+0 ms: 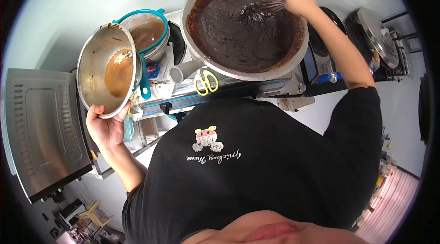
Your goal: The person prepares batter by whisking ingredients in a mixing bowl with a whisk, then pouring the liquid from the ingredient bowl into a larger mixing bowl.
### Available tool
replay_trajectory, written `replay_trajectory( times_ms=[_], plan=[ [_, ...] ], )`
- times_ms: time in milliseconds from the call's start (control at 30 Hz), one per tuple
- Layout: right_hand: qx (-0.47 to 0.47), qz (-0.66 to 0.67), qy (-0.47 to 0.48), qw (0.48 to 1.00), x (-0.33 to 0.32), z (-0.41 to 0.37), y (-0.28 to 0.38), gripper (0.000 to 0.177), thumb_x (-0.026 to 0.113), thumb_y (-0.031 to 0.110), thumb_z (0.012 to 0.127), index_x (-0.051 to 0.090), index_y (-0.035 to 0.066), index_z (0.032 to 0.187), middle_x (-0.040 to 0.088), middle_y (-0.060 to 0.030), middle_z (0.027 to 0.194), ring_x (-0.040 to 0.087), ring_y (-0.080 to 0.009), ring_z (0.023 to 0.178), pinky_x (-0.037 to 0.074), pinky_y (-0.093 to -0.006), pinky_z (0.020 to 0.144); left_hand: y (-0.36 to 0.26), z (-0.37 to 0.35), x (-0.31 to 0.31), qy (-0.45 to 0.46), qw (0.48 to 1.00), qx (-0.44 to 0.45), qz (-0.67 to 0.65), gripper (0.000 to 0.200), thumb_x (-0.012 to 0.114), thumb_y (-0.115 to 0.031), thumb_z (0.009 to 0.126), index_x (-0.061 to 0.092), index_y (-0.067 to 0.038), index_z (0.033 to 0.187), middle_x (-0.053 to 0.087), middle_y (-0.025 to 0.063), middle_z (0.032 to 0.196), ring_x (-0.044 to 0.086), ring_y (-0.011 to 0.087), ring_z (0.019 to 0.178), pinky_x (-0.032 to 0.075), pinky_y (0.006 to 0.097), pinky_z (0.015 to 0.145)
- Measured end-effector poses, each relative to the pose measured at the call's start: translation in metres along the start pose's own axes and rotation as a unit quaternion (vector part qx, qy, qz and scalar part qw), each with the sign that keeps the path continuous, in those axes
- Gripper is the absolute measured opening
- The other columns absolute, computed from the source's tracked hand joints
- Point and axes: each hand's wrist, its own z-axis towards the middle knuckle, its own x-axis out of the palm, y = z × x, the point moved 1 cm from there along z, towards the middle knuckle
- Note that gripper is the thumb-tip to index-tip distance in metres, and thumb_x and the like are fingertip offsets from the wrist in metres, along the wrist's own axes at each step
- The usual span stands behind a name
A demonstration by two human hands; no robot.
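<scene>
My left hand (pixel 107 127) grips the lower rim of a metal mixing bowl (pixel 94 67), thumb on the inside edge. The bowl is tilted, with a shallow pool of brown liquid (pixel 120 72) in it. My right hand (pixel 297 3) is closed round a wire whisk (pixel 270 6); its handle is hidden by the fingers. The whisk's wires dip into a thick, dark brown mixture (pixel 229 28) that fills a wide pan (pixel 256 76). Behind the bowl, a teal-rimmed strainer (pixel 140 11) rests over a pot of brownish liquid.
Yellow-handled scissors (pixel 206 82) lie at the stove's front edge, below the pan handle (pixel 183 71). A toaster oven (pixel 46 129) stands at the left. To the right are a blue-edged appliance (pixel 318 63) and a glass lid (pixel 376 33).
</scene>
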Motion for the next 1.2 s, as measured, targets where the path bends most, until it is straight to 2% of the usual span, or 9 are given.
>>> replay_trajectory(
  times_ms=[100, 267, 367, 500, 567, 867, 1033, 1167, 1200],
  plan=[
    [-0.043, 0.041, -0.108, 0.992, 0.009, 0.004, 0.032, 0.026, 0.046, 0.007, 0.077, 0.058, 0.016, 0.098, 0.062, -0.0123, 0.092, 0.059, -0.0295, 0.088, 0.047, -0.0411, 0.072, 0.012, -0.009, 0.014, -0.004, 1.0, 0.014, 0.003, 0.056, 0.039, -0.003, 0.07, 0.03, 0.006, 0.124, 0.041, 0.0264, 0.121, 0.048, 0.0464, 0.104, 0.05, 0.0574, 0.078],
    [-0.154, 0.052, 0.024, 0.986, -0.009, -0.024, 0.028, 0.02, 0.046, 0.007, 0.075, 0.057, 0.012, 0.09, 0.062, -0.0111, 0.085, 0.06, -0.0296, 0.081, 0.046, -0.0416, 0.068, 0.027, -0.024, 0.037, -0.019, 0.999, 0.032, 0.018, 0.054, 0.039, -0.003, 0.07, 0.031, 0.007, 0.123, 0.042, 0.0269, 0.12, 0.049, 0.0469, 0.101, 0.05, 0.0558, 0.078],
    [-0.176, 0.035, 0.016, 0.984, 0.013, 0.013, -0.032, 0.017, 0.046, 0.006, 0.074, 0.057, 0.012, 0.086, 0.062, -0.0108, 0.082, 0.059, -0.0297, 0.078, 0.045, -0.0413, 0.066, 0.034, -0.033, 0.054, -0.028, 0.997, 0.045, 0.049, 0.052, 0.039, -0.003, 0.071, 0.032, 0.009, 0.121, 0.043, 0.0277, 0.119, 0.051, 0.0471, 0.099, 0.052, 0.0535, 0.076],
    [-0.115, 0.0, -0.007, 0.993, -0.006, 0.024, -0.025, 0.02, 0.046, 0.006, 0.074, 0.058, 0.013, 0.09, 0.062, -0.011, 0.084, 0.06, -0.0297, 0.08, 0.046, -0.0405, 0.065, 0.037, -0.035, 0.076, -0.061, 0.991, 0.039, 0.109, 0.051, 0.038, -0.005, 0.073, 0.03, 0.01, 0.121, 0.045, 0.0282, 0.117, 0.052, 0.047, 0.096, 0.055, 0.0502, 0.071],
    [-0.115, 0.053, -0.116, 0.985, 0.014, 0.027, -0.007, 0.024, 0.05, 0.007, 0.072, 0.059, 0.015, 0.093, 0.061, -0.0107, 0.088, 0.058, -0.0292, 0.086, 0.045, -0.0412, 0.07, 0.04, -0.033, 0.093, -0.058, 0.987, 0.033, 0.146, 0.052, 0.04, -0.006, 0.073, 0.032, 0.009, 0.121, 0.045, 0.026, 0.118, 0.053, 0.0415, 0.1, 0.055, 0.0496, 0.072],
    [-0.186, 0.078, -0.03, 0.979, -0.014, -0.032, -0.014, 0.03, 0.054, 0.005, 0.069, 0.06, 0.017, 0.096, 0.062, -0.0076, 0.09, 0.058, -0.0268, 0.087, 0.046, -0.0392, 0.07, 0.062, 0.016, 0.161, -0.043, 0.956, -0.006, 0.292, 0.042, 0.036, -0.007, 0.075, 0.033, 0.017, 0.11, 0.046, 0.0296, 0.108, 0.056, 0.0398, 0.09, 0.057, 0.0412, 0.069],
    [-0.176, 0.123, -0.098, 0.972, -0.019, -0.05, -0.051, 0.028, 0.053, 0.005, 0.068, 0.06, 0.017, 0.092, 0.062, -0.0081, 0.086, 0.058, -0.027, 0.086, 0.045, -0.0386, 0.07, 0.07, 0.06, 0.166, -0.033, 0.945, -0.032, 0.323, 0.021, 0.04, -0.004, 0.073, 0.04, 0.01, 0.088, 0.049, 0.0205, 0.091, 0.058, 0.0328, 0.08, 0.057, 0.0399, 0.065],
    [-0.114, 0.148, -0.093, 0.978, -0.02, -0.063, -0.065, 0.026, 0.05, 0.006, 0.07, 0.06, 0.016, 0.093, 0.062, -0.0094, 0.085, 0.057, -0.0276, 0.085, 0.044, -0.0384, 0.069, 0.083, 0.081, 0.181, -0.024, 0.887, 0.046, 0.46, 0.025, 0.042, -0.007, 0.073, 0.042, 0.001, 0.096, 0.051, 0.0136, 0.079, 0.059, 0.0238, 0.07, 0.055, 0.0383, 0.063],
    [-0.099, 0.16, -0.089, 0.978, -0.019, -0.065, -0.068, 0.026, 0.049, 0.007, 0.071, 0.06, 0.016, 0.094, 0.062, -0.0099, 0.086, 0.057, -0.028, 0.085, 0.044, -0.0382, 0.069, 0.086, 0.088, 0.184, -0.018, 0.87, 0.058, 0.489, 0.04, 0.043, -0.007, 0.071, 0.04, -0.003, 0.111, 0.053, 0.0118, 0.079, 0.058, 0.0209, 0.065, 0.053, 0.0352, 0.062]
  ],
)
